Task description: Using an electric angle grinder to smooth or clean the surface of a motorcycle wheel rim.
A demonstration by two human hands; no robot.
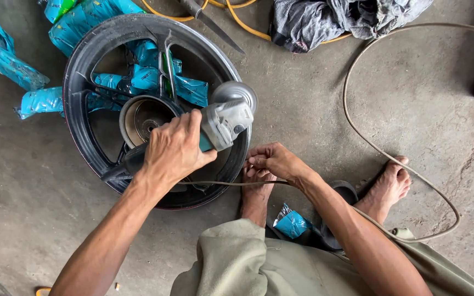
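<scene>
Head view, item one: angle grinder point(223, 123), grey body with teal section, held in the left hand point(172, 149), which is clenched around the body from above. The grinder's long axis runs from lower left, under the hand, to upper right, where its round guard and disc head point up and to the right, over the rim of the wheel. Item two: black alloy wheel point(86, 142), lying flat on the concrete floor point(314, 109), hub up, directly beneath and left of the grinder; teal plastic wrappers point(83, 24) lie under and behind it. Item three: power cord point(352, 98), grey, leaving the grinder's rear, passing rightward just below the wheel, then looping wide across the floor. The right hand point(272, 161) pinches this cord between fingertips, just right of the wheel's edge, so it sits lower and right of the tool; the left hand is the nearer one, already on it. Bare feet rest beside the wheel.
</scene>
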